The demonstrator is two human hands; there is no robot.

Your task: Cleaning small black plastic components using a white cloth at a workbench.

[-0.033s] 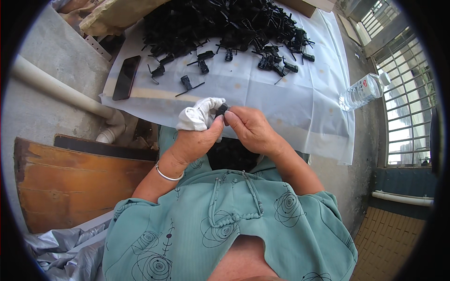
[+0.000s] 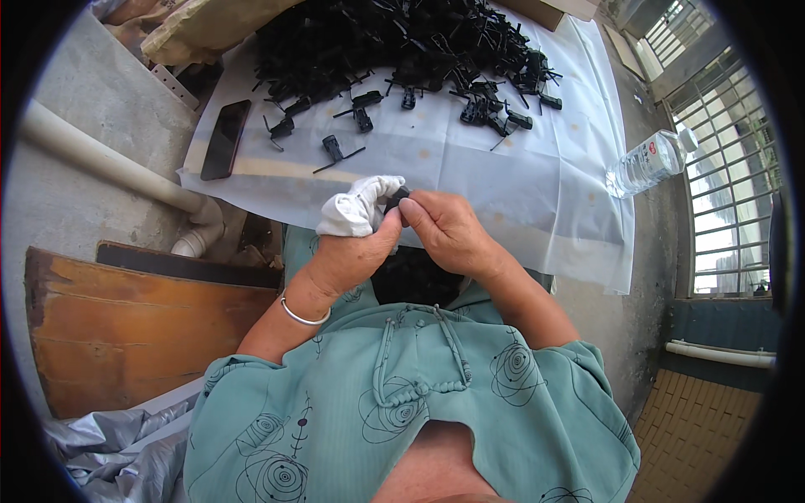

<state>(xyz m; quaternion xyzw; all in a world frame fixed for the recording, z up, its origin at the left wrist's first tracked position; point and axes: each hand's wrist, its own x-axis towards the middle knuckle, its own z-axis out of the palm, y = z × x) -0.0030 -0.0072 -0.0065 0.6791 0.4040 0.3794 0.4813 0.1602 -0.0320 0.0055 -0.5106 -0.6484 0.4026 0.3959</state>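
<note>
In front of my lap, both hands meet over a small black plastic part (image 2: 397, 199). My left hand (image 2: 350, 256) is closed round it, with a white cloth (image 2: 352, 210) covering its fingers. The thumb and fingertips of my right hand (image 2: 453, 228) pinch the part's right end. Much of the part is hidden by the fingers and cloth. Just beyond lies a single black part with a thin arm (image 2: 334, 149) on the white sheet (image 2: 537, 189). Farther back is a large heap of similar black parts (image 2: 394, 42), with several strays along its near edge.
A dark phone (image 2: 226, 140) lies on the table's left side. A clear water bottle (image 2: 650, 165) is at the right edge. Brown wrapping (image 2: 201, 32) and a cardboard box (image 2: 545, 10) flank the heap. Something black (image 2: 419, 277) sits below my hands. A wooden board (image 2: 142, 327) stands at left.
</note>
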